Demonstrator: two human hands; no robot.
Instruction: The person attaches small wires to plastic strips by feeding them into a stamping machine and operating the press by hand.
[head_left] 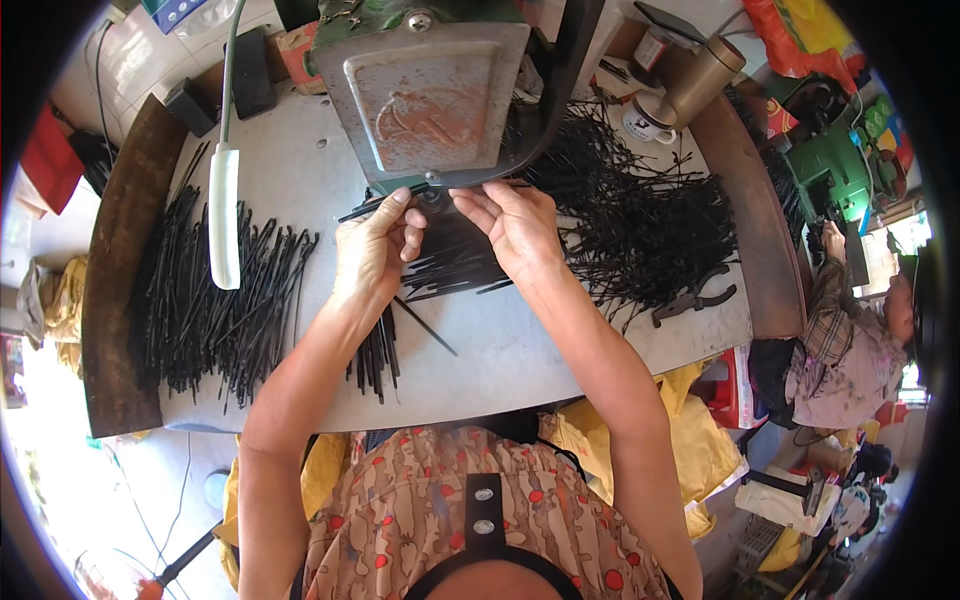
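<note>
My left hand (372, 245) is closed, thumb and finger pinching a thin black strip (357, 211) just under the front of a green machine with a metal cover plate (430, 105). My right hand (522, 232) pinches a dark strip along the machine's lower edge; whether both hands hold one same piece I cannot tell. Between and below the hands lies a bundle of black strips (450, 262). A few more strips (376, 355) stick out beneath my left forearm. The exact spot where the held strip meets the machine is partly hidden.
Black strips (220, 310) lie heaped at the left, and a tangled pile (640, 230) fills the right. Pliers (694, 297), a mug (648, 120) and a bronze-coloured tumbler (705, 80) stand or lie at right. A white lamp (226, 220) hangs at left. Another person (845, 360) works at far right.
</note>
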